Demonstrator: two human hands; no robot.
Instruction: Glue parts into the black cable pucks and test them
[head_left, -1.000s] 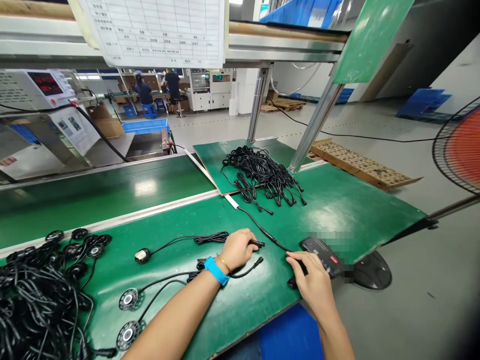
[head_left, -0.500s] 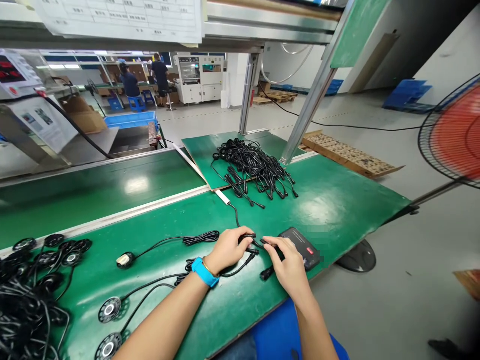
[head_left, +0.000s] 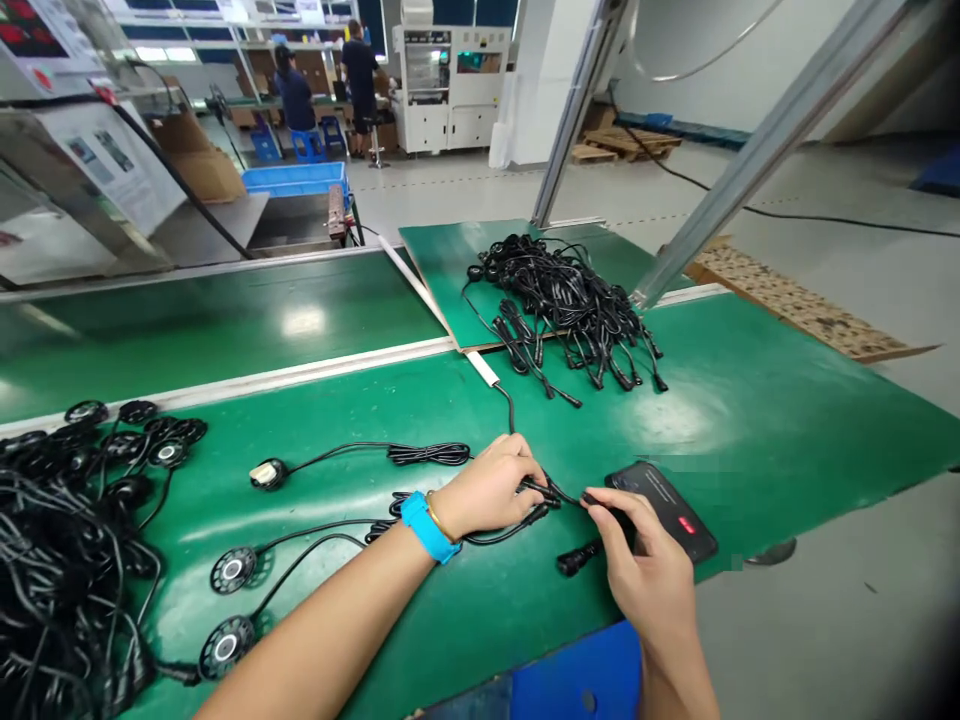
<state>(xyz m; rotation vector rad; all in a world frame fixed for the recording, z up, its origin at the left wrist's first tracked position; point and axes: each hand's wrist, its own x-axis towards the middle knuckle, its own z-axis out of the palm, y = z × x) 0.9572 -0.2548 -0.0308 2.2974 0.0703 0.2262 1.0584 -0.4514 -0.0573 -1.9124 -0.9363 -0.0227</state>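
Note:
My left hand [head_left: 495, 485], with a blue wristband [head_left: 429, 528], is closed on a black cable connector [head_left: 541, 492] just above the green table. Beside it lies another cable's connector end [head_left: 536, 515]. To the right, my right hand [head_left: 649, 550] pinches a thin black cable end [head_left: 589, 499] between thumb and fingertips. A thicker black connector [head_left: 576, 560] lies below those fingers. Behind the right hand rests a black box with a lit red display [head_left: 686, 524]. Left of my hands are a bundled cable [head_left: 427, 454] and round black discs [head_left: 232, 570] on cables.
A heap of black cables [head_left: 562, 285] lies on a raised green board [head_left: 431, 245] at the back. More discs and cables [head_left: 67, 560] pile up at left. A metal post [head_left: 772, 150] rises at the back right. Two people [head_left: 360, 75] are in the distance.
The view has shifted, so the bench appears further left and the box further right. The gap between my hands' fingertips has widened a little. My left fingers now sit closer to the neighbouring connector.

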